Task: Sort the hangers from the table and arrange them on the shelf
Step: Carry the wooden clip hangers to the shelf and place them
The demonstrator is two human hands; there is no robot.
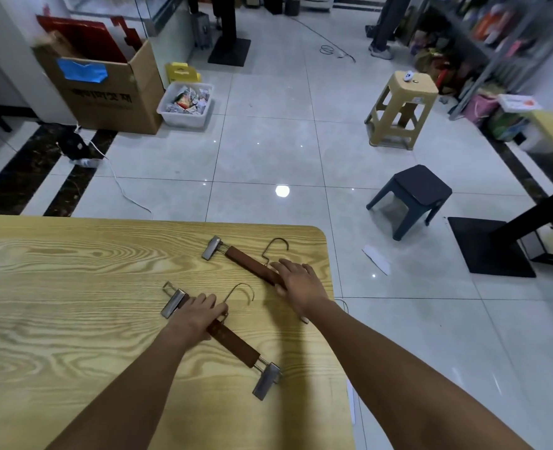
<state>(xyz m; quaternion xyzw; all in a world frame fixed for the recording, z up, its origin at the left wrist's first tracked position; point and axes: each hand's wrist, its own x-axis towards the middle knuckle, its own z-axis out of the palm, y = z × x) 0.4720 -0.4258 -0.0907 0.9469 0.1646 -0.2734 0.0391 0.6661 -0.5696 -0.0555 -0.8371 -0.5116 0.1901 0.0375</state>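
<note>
Two brown wooden clip hangers with metal clips and wire hooks lie on the light wooden table (57, 287). The nearer hanger (236, 345) runs diagonally; my left hand (197, 315) is closed around its bar near the hook. The farther hanger (246, 263) lies close to the table's right edge. My right hand (298, 279) rests on its right end, fingers curled over the bar, hiding that end's clip.
Beyond the table is a tiled floor with a dark blue stool (411, 198), a beige stool (401, 105), a cardboard box (106, 92) and a white bin (187, 105). Metal shelving (496, 37) with goods stands at the far right. A person's legs (385, 27) are beside it.
</note>
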